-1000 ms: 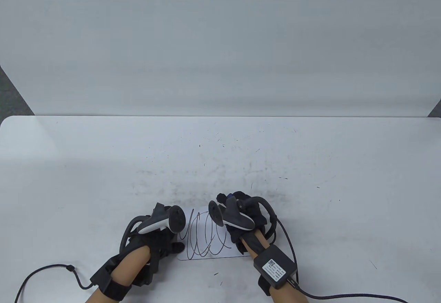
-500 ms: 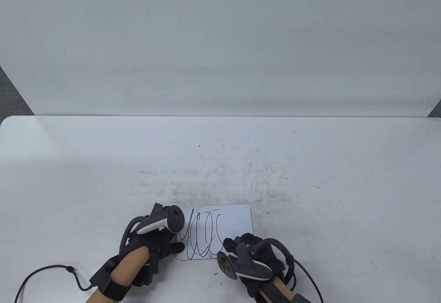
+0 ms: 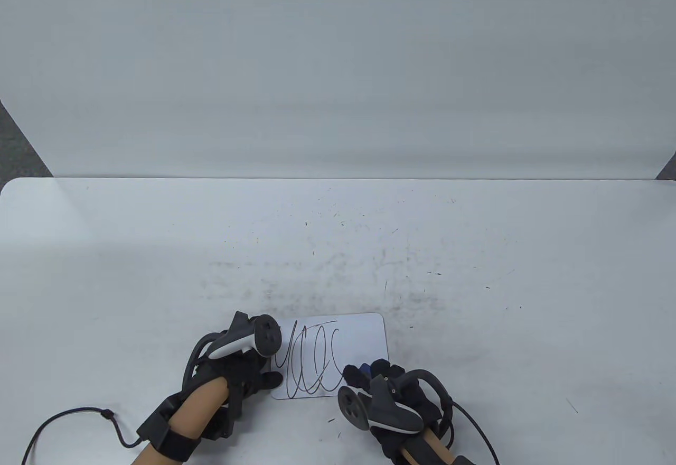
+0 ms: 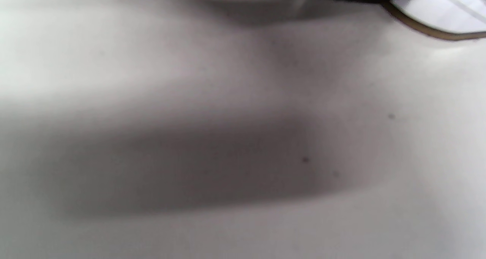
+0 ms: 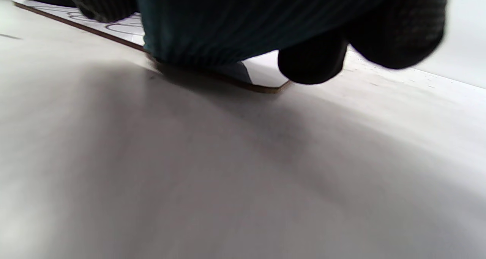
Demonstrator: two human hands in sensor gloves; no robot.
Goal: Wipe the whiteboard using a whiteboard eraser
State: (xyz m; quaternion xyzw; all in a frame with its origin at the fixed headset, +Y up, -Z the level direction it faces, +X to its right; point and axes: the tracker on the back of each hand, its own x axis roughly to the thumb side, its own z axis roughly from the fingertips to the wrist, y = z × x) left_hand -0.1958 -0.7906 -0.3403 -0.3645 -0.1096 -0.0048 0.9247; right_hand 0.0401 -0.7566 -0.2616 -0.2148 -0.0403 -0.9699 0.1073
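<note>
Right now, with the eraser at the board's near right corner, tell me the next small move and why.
Probably slide the right hand and its eraser leftward over the scribbles. The board's right side looks clean, the ink remains on its left half, and the left hand rests at the left edge, apparently steadying it.

White table (image 3: 158, 253) with rounded far corners; surface scuffed, with grey smudges and small dark specks toward the middle. Plain white backdrop panel (image 3: 338, 63) stands behind it. Dark grey floor (image 3: 16, 148) visible at both far corners.
</note>
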